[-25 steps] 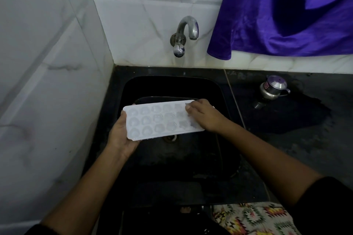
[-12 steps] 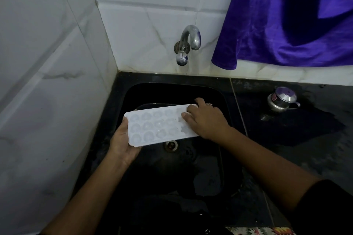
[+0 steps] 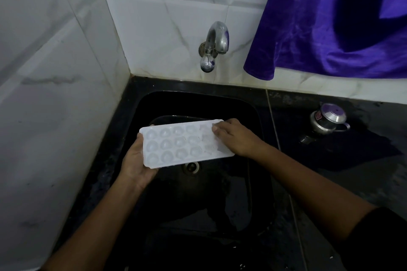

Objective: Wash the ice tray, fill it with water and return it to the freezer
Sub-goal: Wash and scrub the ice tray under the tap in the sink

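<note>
The person's left hand (image 3: 136,160) grips the near-left end of the white ice tray (image 3: 176,145), thumb on its rim and palm beneath, holding it cups-up above the black sink (image 3: 154,103) and its drain (image 3: 192,166). Over the last second the right hand (image 3: 235,136) has shifted along the tray's right end; its fingers now lie on the far-right cups, and whether the thumb clamps underneath cannot be told. That suggests rubbing, so washing is underway. The tap (image 3: 214,45) beyond shows no stream, so filling probably hasn't begun.
</note>
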`<state>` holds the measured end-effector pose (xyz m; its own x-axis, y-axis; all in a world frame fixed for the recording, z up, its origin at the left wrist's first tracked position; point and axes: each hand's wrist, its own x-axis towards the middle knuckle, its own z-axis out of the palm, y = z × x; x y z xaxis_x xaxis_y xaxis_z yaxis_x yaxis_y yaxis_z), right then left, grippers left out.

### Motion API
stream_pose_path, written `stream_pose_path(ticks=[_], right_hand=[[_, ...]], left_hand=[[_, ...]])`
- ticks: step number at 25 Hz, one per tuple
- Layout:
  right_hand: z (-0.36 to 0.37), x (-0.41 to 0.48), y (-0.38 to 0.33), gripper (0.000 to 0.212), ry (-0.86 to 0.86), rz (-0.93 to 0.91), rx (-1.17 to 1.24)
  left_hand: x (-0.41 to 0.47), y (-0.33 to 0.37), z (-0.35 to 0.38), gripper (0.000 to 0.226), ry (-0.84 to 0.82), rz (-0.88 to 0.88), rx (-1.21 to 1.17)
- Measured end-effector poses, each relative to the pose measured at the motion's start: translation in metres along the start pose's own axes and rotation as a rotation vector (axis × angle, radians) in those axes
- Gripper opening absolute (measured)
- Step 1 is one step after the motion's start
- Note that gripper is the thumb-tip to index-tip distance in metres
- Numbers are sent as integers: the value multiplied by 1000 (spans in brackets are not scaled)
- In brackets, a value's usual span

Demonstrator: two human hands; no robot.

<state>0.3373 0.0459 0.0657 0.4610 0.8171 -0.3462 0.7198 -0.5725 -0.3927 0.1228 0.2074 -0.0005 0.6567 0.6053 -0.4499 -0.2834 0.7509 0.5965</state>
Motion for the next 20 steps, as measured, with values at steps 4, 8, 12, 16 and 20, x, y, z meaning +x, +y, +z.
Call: stream_pose_path(ticks=[4, 8, 12, 16, 20], right_hand=[[6, 5, 4, 50, 122, 15, -226], [6, 3, 9, 51, 24, -9, -13], [12, 5, 7, 51, 103, 12, -151], [9, 2, 9, 51, 1, -30, 30], [9, 3, 9, 50, 63, -18, -104]], left_hand=[[4, -9, 3, 50, 22, -30, 7], [2, -11, 4, 55, 46, -5, -9], [-1, -13, 6, 52, 59, -12, -6], [-6, -9, 4, 58, 62, 5, 4], [-10, -13, 4, 48, 71, 16, 27]])
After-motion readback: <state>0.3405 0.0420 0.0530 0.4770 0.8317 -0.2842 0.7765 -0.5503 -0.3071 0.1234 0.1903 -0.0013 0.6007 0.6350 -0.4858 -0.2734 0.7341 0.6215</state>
